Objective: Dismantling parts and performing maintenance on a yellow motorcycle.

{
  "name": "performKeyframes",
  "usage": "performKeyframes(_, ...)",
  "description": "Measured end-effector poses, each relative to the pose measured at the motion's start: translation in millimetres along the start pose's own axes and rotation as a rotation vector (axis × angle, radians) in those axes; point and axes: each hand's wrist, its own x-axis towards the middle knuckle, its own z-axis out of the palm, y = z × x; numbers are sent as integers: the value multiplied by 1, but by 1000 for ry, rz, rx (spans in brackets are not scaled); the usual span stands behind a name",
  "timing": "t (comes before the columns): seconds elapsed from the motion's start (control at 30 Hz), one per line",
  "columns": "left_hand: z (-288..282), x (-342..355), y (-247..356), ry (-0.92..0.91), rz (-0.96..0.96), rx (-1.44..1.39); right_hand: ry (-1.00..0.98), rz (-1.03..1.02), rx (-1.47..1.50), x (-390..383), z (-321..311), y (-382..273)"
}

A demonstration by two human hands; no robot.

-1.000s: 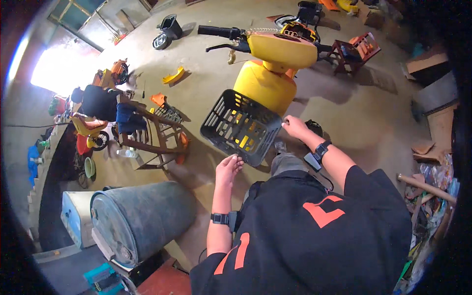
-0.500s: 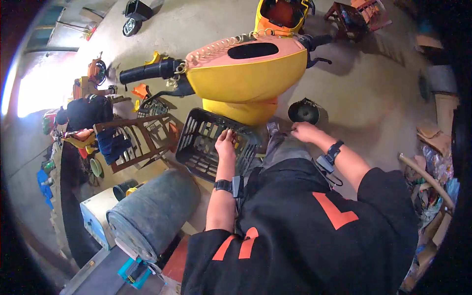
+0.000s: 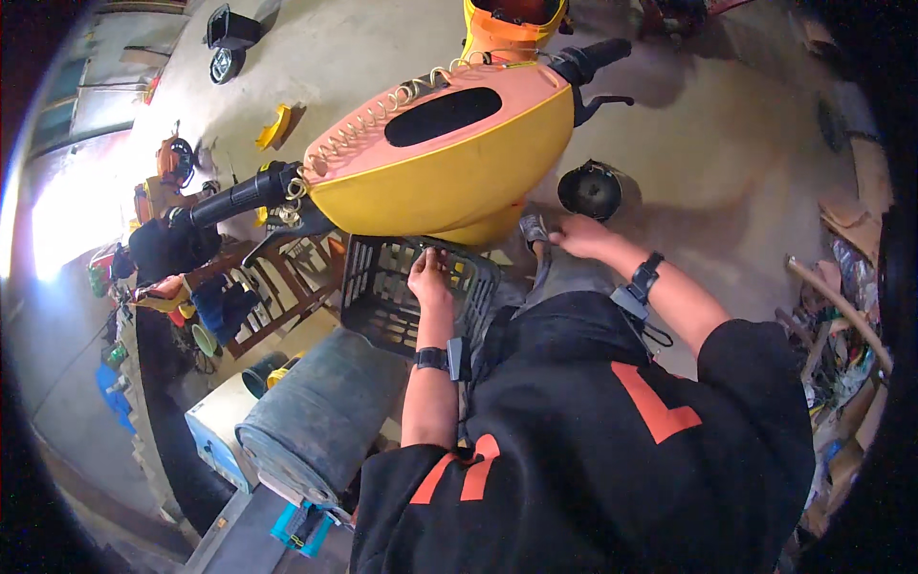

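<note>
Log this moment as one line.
left hand: over black crate, contact unclear | right hand: apart from crate | yellow scooter front: beyond hands

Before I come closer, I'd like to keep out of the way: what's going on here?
Someone stands at a yellow and pink scooter. Their left hand, fingers pinched, is over a black basket by the scooter; I can't tell whether it grips anything. The right hand is out near a shoe, with a dark bucket on the floor beyond it.

Left fingers (image 3: 431,260) over black basket (image 3: 387,298)
</note>
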Motion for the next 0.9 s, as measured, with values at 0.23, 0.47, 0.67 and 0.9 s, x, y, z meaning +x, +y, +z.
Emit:
performKeyframes(0.23,11,-9,9,106,25,123,-231,-159,-54,33,18,-83)
performKeyframes(0.47,11,-10,4,110,123,285,-184,-184,-16,28,48,-112)
performKeyframes(0.67,17,-5,-7,181,212,214,-81,-230,-9,35,75,-106)
performKeyframes(0.9,30,-12,-2,271,130,173,-92,-222,-32,32,70,-106)
